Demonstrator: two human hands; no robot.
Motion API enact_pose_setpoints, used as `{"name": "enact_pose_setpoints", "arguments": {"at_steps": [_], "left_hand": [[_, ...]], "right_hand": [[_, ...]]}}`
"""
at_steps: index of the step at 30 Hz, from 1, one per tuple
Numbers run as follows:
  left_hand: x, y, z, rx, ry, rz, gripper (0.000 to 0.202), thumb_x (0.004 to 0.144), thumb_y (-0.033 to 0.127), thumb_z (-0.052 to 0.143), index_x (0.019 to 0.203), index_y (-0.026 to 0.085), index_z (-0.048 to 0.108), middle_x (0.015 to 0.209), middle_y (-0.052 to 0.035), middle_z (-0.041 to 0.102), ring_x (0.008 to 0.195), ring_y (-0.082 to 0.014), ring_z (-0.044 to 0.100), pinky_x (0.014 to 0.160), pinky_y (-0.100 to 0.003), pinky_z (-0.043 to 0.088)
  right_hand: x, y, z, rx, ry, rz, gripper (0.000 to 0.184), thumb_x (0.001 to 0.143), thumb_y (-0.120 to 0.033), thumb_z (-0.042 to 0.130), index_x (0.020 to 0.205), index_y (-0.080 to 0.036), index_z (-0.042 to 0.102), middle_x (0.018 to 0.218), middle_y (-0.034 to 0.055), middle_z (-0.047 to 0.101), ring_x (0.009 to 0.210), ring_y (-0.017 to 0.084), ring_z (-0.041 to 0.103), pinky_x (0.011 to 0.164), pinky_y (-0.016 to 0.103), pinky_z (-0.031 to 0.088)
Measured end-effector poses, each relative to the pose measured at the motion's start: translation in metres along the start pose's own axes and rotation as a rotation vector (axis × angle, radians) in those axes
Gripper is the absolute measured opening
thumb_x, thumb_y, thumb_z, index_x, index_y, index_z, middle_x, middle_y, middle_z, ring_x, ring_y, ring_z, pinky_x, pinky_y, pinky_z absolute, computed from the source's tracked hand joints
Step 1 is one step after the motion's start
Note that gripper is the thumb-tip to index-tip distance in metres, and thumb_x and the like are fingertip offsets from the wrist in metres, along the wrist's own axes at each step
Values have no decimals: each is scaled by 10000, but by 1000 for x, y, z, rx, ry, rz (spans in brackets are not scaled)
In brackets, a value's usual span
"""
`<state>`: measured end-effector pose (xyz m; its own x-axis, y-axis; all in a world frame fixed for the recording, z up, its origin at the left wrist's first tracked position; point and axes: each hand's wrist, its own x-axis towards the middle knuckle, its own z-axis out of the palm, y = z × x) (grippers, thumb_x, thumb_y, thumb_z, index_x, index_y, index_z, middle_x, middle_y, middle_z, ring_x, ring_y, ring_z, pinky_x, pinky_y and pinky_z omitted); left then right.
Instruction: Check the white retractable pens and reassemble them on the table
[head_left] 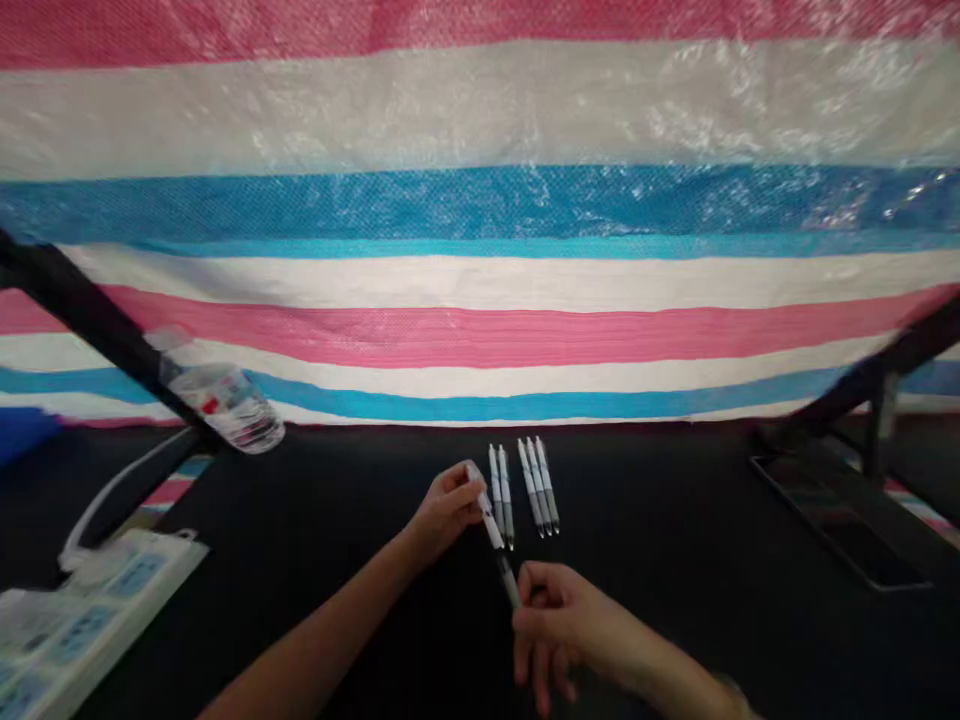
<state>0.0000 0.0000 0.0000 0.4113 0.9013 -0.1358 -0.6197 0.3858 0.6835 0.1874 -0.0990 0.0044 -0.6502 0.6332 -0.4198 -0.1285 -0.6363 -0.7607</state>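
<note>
My left hand [448, 508] pinches the white upper barrel [490, 528] of a pen between thumb and fingers. My right hand [553, 625] grips the grey lower part [510, 582] of what looks like the same pen, nearer to me. The two parts lie in one slanting line with a darker, thin stretch between them; whether they are joined there I cannot tell. Just beyond the hands, two white-and-grey pens [505, 497] lie side by side on the black table [645, 520]. To their right is a group of three similar pens [538, 487], tips toward me.
At the left stand a white power strip [112, 600] with a cable and a clear plastic cup [232, 408] by a black slanted bar [97, 320]. A dark phone [840, 520] lies at the right beside another bar. A striped tarp [480, 210] hangs behind the table.
</note>
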Motion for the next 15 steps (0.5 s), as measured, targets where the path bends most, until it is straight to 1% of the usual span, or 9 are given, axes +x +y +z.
{"name": "enact_pose_setpoints", "arguments": {"at_steps": [6,10,15], "left_hand": [[2,6,-3,-88,52,46,246,730,234,830,733,154,597,646,37,556,550,-81,496,514,-178,419],[3,11,-5,-169,73,46,219,752,216,803,758,161,591,639,55,517,528,-75,476,494,-179,420],[5,14,-8,-221,81,45,199,764,195,781,758,153,586,649,56,505,514,-66,465,478,-178,421]], "right_hand": [[-1,0,0,-42,-16,27,463,726,-436,752,884,-224,372,632,43,737,405,150,656,323,130,367],[-3,-2,3,-60,-16,44,464,716,-437,748,881,-223,371,631,36,734,411,143,652,349,139,369],[-2,0,2,-57,-19,42,475,712,-441,755,884,-222,369,639,41,737,409,141,646,372,153,387]]}}
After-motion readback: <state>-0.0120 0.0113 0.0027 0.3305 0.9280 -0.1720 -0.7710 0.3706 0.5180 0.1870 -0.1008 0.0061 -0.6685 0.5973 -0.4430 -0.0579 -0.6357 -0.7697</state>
